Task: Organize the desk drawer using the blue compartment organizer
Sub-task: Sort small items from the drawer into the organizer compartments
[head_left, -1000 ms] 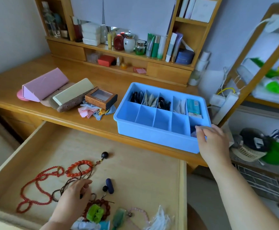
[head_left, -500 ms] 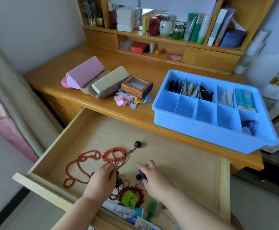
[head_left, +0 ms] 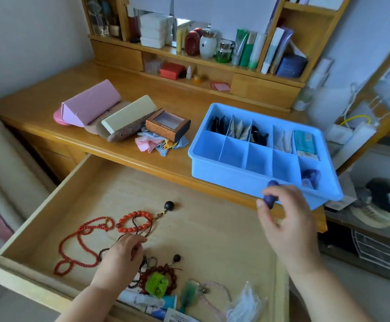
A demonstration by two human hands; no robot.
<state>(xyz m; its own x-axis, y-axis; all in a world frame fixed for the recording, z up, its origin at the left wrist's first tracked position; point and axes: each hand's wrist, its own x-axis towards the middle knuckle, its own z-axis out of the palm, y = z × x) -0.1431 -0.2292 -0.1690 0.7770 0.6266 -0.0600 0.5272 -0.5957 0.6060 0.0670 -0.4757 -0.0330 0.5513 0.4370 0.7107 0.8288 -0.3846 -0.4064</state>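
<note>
The blue compartment organizer (head_left: 217, 175) stands on the desk's right side, its back row filled with small items and purple pieces in the front right cell. My right hand (head_left: 287, 219) pinches a small dark blue oblong stone (head_left: 270, 196), raised just in front of the organizer's near wall. The wooden drawer (head_left: 203, 226) is pulled out below. My left hand (head_left: 122, 256) rests in it with fingers curled on a dark bead string (head_left: 143, 226), beside red bead bracelets (head_left: 133, 219) and a long red necklace (head_left: 78, 247).
Near the drawer's front lie dark red beads, a green clip (head_left: 157, 283), a jade pendant, tubes and a clear bag. On the desk sit a pink folded case (head_left: 89, 103), a cream case, a brown windowed box (head_left: 167, 123) and cloths. Shelves with bottles stand behind.
My right hand went from the organizer's right corner down into the drawer, picked up the dark blue stone and lifted it toward the organizer. The left hand stayed among the beads.
</note>
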